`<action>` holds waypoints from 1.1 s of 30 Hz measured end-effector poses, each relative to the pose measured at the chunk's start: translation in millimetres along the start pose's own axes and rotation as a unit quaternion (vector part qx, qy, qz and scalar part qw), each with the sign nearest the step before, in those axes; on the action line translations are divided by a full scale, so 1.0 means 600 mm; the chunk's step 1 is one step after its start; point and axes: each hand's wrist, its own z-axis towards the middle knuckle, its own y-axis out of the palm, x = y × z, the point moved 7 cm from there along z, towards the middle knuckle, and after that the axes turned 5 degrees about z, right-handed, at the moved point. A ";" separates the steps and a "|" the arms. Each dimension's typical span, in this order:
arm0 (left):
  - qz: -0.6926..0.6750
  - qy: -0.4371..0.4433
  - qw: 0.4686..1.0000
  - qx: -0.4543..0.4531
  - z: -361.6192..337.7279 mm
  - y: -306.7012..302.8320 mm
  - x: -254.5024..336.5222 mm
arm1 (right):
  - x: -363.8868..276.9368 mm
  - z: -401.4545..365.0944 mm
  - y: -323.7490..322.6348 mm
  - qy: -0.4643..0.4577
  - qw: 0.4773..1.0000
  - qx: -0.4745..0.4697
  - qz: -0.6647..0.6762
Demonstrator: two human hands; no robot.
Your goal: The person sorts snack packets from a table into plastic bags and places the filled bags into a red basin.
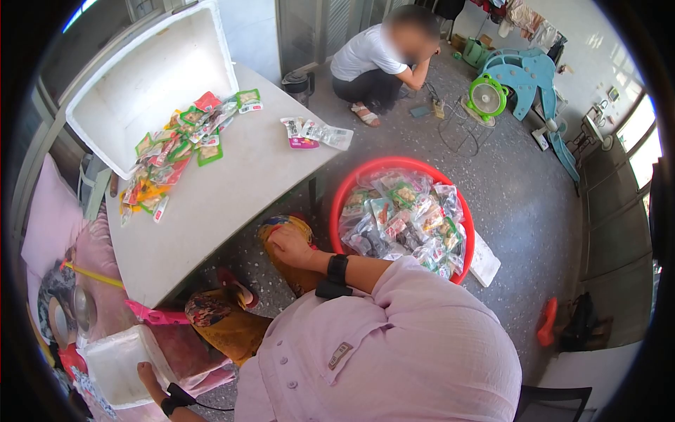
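left hand [146, 375] at lid [116, 360], right hand [290, 247] — on knee [299, 225]

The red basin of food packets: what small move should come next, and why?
Probably lift the right hand off the knee towards a food packet in the red basin: that hand seems to hold nothing and rests near the heaped basin, while the left hand is farther off, at the shallow white container.

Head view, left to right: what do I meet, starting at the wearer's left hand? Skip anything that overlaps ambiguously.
Left hand → right hand → red tub of packets → green fan → red item on the floor.
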 end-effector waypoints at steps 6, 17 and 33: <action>-0.007 -0.013 1.000 -0.011 0.005 0.000 0.000 | -0.007 0.007 -0.014 -0.008 1.000 0.018 -0.015; -0.076 -0.017 0.996 -0.039 -0.015 -0.014 0.043 | 0.002 0.011 -0.018 -0.016 0.999 0.027 -0.023; -0.133 -0.013 0.987 0.087 -0.003 -0.044 -0.004 | 0.016 0.010 -0.018 -0.005 1.000 0.015 -0.023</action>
